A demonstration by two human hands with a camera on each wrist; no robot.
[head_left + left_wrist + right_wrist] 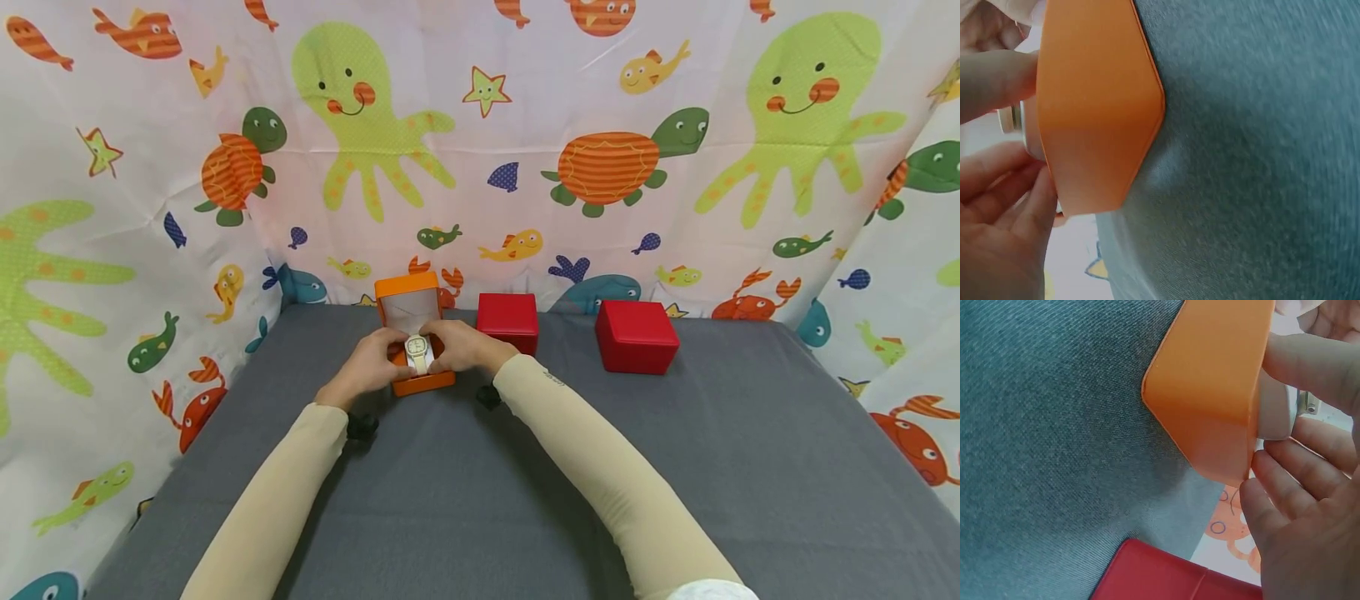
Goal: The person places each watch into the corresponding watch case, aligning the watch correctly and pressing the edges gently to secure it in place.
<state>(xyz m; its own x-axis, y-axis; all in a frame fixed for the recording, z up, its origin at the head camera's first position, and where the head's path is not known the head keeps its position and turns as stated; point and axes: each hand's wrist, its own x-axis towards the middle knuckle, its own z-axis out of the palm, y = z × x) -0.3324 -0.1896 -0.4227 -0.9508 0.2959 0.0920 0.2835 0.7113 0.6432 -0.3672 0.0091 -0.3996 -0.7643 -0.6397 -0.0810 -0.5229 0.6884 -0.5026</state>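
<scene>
An orange watch box (423, 385) stands at the back of the table with its lid raised and pale lining showing. Inside its base sits a pale-strapped watch (416, 346) on a whitish cushion (1274, 406), which rises partly above the box wall. My left hand (372, 360) pinches the cushion's left side between thumb and fingers. From the right, my right hand (461, 343) grips the opposite side the same way, its fingertips right at the box rim. Both wrist views show the orange outer wall close up, with the cushion's lower part hidden behind it.
Two closed red boxes stand to the right: one red box (508, 312) just behind my right wrist, another red box (637, 333) farther right. Grey cloth (450, 500) covers the table. A curtain printed with sea animals (480, 167) hangs along the back and sides.
</scene>
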